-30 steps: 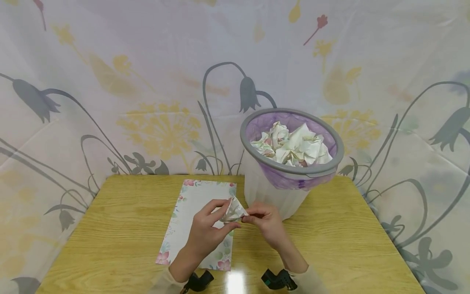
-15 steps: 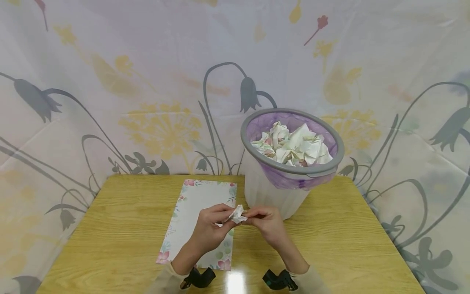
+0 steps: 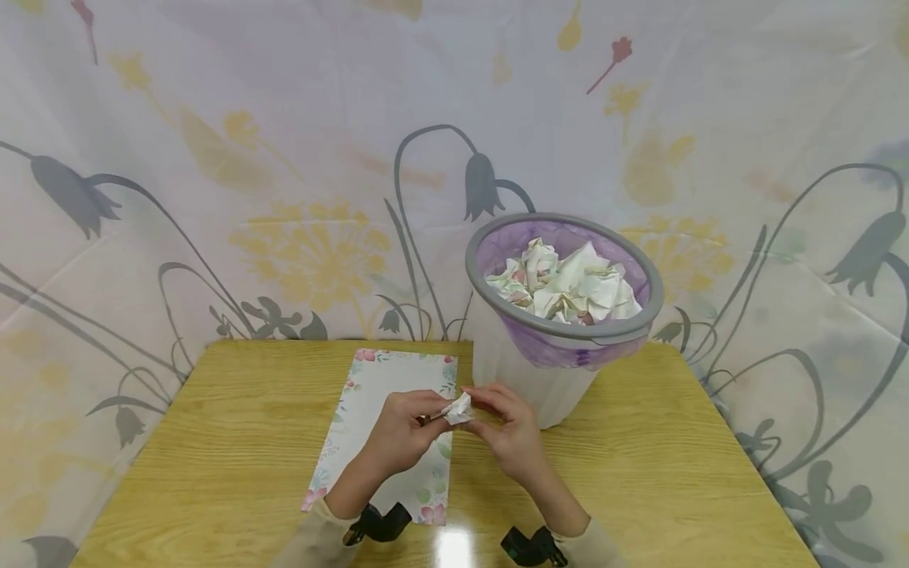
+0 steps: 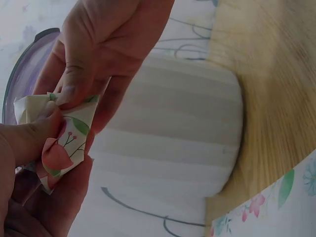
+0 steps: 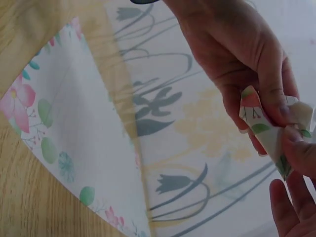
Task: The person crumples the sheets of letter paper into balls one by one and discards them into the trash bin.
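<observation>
Between both hands, above the table, is a small folded, crumpled piece of paper (image 3: 458, 409). Its printed pink flower and green leaves show in the left wrist view, where the paper (image 4: 79, 133) has creased, pointed corners. My left hand (image 3: 399, 435) pinches its left side between thumb and fingers. From the right, my right hand (image 3: 517, 439) grips the other side, thumb pressed on the paper near the left thumb. Under the left hand lies a flat white sheet (image 3: 387, 386) with a floral border, partly covered by that hand and forearm.
A white waste bin (image 3: 529, 386) with a grey rim and purple liner (image 3: 497, 241) stands just beyond the right hand. Crumpled papers (image 3: 568, 280) fill its top. The wooden table (image 3: 660, 473) ends at a flower-patterned backdrop (image 3: 319, 102).
The paper, a wider pointed shape one second ago, is now bunched into a smaller wad. My right fingers have moved from its edge to further over it; both hands stay in about the same place.
</observation>
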The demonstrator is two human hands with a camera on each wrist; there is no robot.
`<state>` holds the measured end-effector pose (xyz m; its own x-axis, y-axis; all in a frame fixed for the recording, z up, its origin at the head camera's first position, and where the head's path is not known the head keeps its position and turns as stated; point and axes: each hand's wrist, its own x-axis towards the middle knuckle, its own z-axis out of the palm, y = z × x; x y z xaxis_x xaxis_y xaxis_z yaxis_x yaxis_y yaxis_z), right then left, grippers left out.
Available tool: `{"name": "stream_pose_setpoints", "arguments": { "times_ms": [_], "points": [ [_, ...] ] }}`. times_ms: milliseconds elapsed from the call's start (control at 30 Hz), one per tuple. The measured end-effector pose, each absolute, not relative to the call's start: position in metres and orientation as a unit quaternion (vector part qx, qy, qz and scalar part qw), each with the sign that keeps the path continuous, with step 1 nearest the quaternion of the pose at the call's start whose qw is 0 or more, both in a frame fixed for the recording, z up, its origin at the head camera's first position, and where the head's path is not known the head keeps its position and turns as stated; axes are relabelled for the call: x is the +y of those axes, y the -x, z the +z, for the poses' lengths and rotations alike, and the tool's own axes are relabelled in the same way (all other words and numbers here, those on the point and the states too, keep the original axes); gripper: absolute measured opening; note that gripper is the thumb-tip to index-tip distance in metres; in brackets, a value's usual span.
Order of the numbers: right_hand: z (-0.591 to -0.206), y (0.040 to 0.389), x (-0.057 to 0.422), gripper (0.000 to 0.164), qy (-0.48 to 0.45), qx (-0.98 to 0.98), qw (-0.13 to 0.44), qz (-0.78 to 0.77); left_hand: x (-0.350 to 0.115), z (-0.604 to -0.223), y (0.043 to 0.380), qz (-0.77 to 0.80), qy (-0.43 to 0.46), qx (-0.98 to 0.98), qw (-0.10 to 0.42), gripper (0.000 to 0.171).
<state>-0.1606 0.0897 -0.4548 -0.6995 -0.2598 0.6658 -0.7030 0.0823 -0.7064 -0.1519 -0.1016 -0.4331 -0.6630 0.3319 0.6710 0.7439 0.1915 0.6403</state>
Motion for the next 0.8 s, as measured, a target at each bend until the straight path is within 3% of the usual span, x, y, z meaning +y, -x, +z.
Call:
{"name": "stream_pose_setpoints", "arguments": {
  "times_ms": [267, 500, 667, 800],
  "points": [
    [-0.449, 0.156, 0.091, 0.045, -0.342, -0.699, 0.15, 0.61, -0.107, -0.442, 0.156, -0.584, 0.284, -0.749, 0.132, 0.011],
    [-0.448, 0.156, 0.097, 0.047, -0.349, -0.7, 0.116, 0.612, -0.106, -0.447, 0.158, -0.594, 0.284, -0.74, 0.133, 0.009],
    [-0.448, 0.155, 0.104, 0.046, -0.338, -0.705, 0.119, 0.612, -0.103, -0.446, 0.158, -0.588, 0.292, -0.743, 0.129, 0.012],
    [-0.448, 0.154, 0.108, 0.042, -0.309, -0.697, 0.116, 0.637, -0.1, -0.447, 0.158, -0.588, 0.296, -0.748, 0.089, 0.025]
  ]
}}
